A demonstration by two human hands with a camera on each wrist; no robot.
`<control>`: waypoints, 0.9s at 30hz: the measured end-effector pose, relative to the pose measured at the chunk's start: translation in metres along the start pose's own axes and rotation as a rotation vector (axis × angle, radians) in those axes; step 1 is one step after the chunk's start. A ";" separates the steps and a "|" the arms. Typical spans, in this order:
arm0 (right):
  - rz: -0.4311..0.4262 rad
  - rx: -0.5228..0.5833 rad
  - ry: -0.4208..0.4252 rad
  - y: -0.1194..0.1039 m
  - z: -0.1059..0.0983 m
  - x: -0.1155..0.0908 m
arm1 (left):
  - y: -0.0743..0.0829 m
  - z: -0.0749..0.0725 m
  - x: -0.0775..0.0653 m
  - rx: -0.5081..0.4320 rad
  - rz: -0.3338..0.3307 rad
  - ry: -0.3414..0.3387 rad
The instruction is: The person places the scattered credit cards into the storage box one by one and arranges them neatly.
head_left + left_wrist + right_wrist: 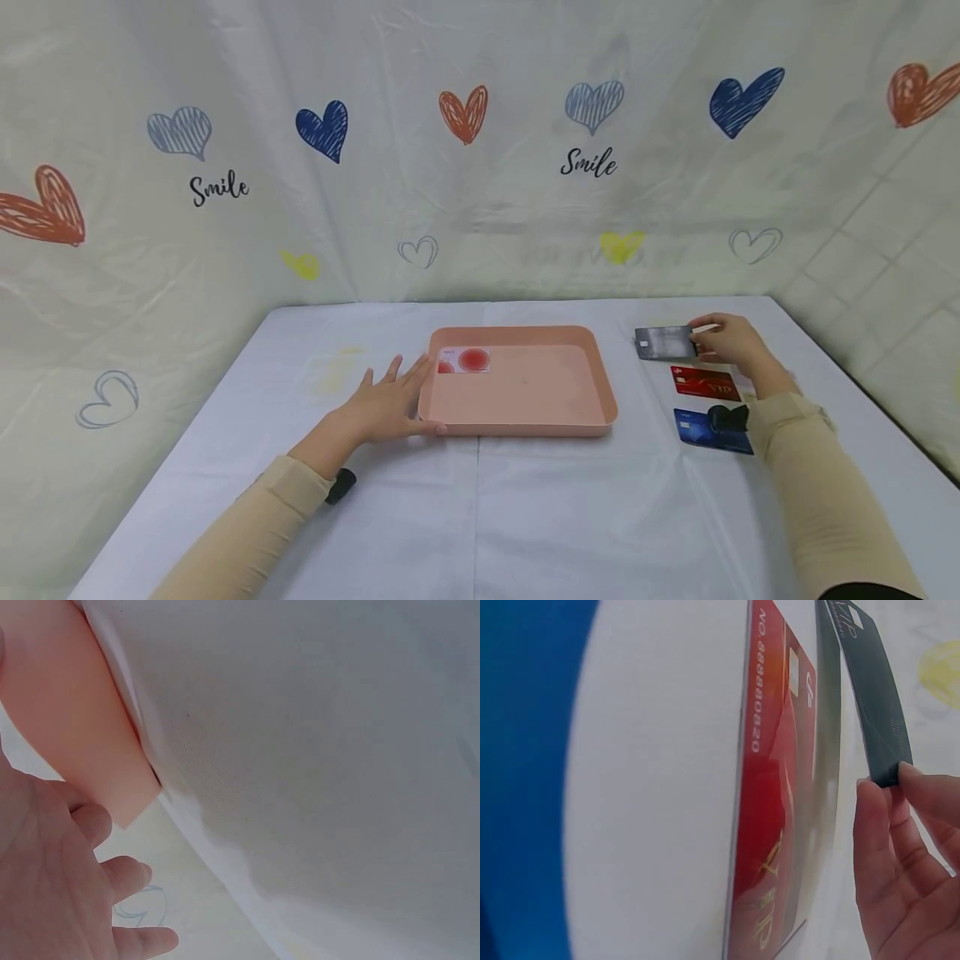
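Observation:
My right hand (729, 343) pinches one end of a dark grey bank card (663, 342) between thumb and fingers. In the right wrist view the grey card (874, 690) is tilted, with "VIP" lettering at its far end. Nearer me lie a red VIP card (705, 382) and a blue card (708, 432), partly covered by the right wrist's black camera. My left hand (386, 408) has its fingers spread against the left side of a shallow pink tray (525, 417). Inside the tray, at its upper left, lies a white-and-pink card (462, 360) with red circles.
A white cloth (555, 517) covers the table. Behind it hangs a pale sheet (517, 200) printed with hearts and "Smile" lettering. The table's right edge runs close beyond my right arm.

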State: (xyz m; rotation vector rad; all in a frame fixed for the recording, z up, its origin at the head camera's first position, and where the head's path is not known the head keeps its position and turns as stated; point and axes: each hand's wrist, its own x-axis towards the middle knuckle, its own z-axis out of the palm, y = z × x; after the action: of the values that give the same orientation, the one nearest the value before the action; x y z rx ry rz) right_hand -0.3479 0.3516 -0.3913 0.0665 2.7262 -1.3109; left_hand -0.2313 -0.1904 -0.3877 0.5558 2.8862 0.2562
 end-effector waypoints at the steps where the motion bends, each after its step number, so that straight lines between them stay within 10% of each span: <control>1: 0.003 0.008 -0.004 0.000 0.000 -0.001 | 0.000 0.000 0.000 0.001 0.000 0.000; 27: 0.137 0.640 -0.131 -0.006 0.003 -0.019 | 0.001 0.000 0.000 0.016 -0.001 -0.001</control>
State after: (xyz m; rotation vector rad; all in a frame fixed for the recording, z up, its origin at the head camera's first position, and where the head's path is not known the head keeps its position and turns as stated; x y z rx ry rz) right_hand -0.3292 0.3462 -0.3863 0.2070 2.0535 -1.9962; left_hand -0.2312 -0.1894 -0.3873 0.5575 2.8903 0.2325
